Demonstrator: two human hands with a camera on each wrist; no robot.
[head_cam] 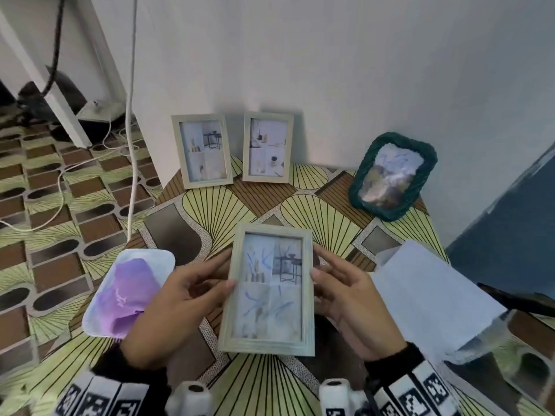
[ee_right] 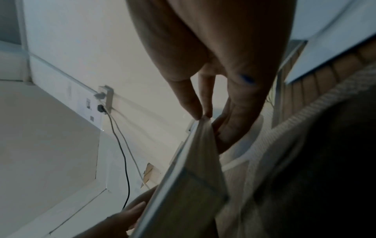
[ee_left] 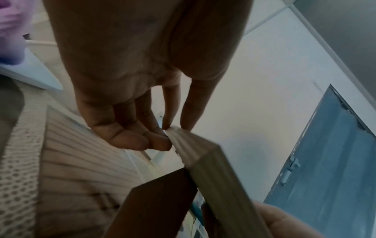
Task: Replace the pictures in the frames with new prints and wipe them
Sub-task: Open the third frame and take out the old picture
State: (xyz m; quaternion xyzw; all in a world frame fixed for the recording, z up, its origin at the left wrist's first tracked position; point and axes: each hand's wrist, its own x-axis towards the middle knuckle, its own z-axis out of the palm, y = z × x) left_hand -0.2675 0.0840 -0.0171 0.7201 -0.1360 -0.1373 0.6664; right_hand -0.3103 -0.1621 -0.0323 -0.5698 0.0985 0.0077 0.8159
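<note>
Closest to the person, a pale wooden frame [head_cam: 268, 288] is held up over the patterned table [head_cam: 270, 382], face toward them, with blue scribbles across its glass. The left hand [head_cam: 177, 298] pinches the frame's left edge, thumb on the front and fingers curled behind; the right hand [head_cam: 351, 298] does the same on the right edge, thumb at the front rim. The wrist views agree: fingertips [ee_left: 158, 141] of the left hand press on the ribbed edge, and those of the right clamp the other side. Just left of the hands lies a white tray [head_cam: 156, 259] with a crumpled purple cloth [head_cam: 126, 292] in it; to the right sit white sheets of paper [head_cam: 435, 295], which I take for new prints, though their faces cannot be read. Farther back, 2 matching frames [head_cam: 202, 150] lean against the wall [head_cam: 330, 70], and a green woven frame [head_cam: 393, 175] stands off to the right, its picture also marked. To my eye this frame is being inspected before work begins on it. The next move probably calls for turning it over to reach the backing, keeping 1 hand firmly on it so the glass does not slip, or setting it down and reaching for the cloth.
</note>
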